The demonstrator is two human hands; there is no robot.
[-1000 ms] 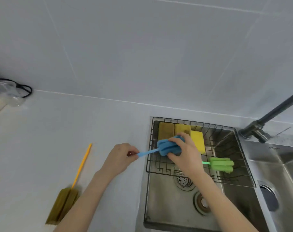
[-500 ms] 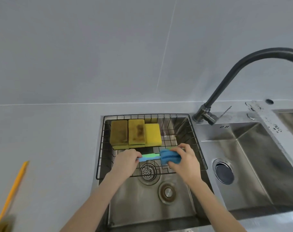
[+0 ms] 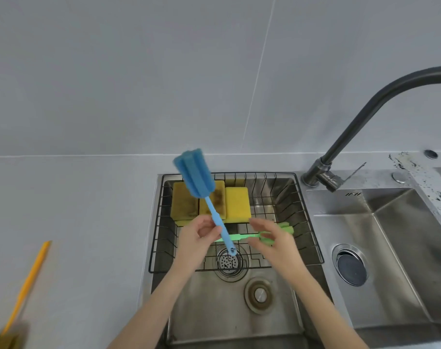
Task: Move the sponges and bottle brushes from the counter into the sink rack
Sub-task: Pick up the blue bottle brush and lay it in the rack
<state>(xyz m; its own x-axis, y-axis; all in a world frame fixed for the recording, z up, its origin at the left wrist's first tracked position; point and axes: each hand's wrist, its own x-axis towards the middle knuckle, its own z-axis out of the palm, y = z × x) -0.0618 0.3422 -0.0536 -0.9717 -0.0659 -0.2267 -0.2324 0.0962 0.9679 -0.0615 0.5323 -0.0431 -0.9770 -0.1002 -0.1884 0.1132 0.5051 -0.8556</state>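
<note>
My left hand (image 3: 198, 236) pinches the handle of a blue bottle brush (image 3: 193, 172), whose foam head tilts up and to the left above the wire sink rack (image 3: 307, 222). My right hand (image 3: 272, 238) hovers open just right of the handle, holding nothing. Three yellow sponges (image 3: 237, 204) lie side by side at the back of the rack. A green bottle brush (image 3: 242, 237) lies across the rack beneath my hands, partly hidden by my right hand. An orange-handled bottle brush (image 3: 29, 280) rests on the counter at the far left, its head cut off by the frame edge.
The rack spans the back half of the left sink basin (image 3: 227, 316), above a strainer (image 3: 228, 260) and a drain plug (image 3: 259, 294). A dark curved faucet (image 3: 360, 122) rises at the right. A second basin (image 3: 390, 248) lies right of it.
My right hand has let go of the blue brush's foam head and opened. My left hand has swung the brush from lying flat to head-up, tilted left. The green brush now shows beneath.
</note>
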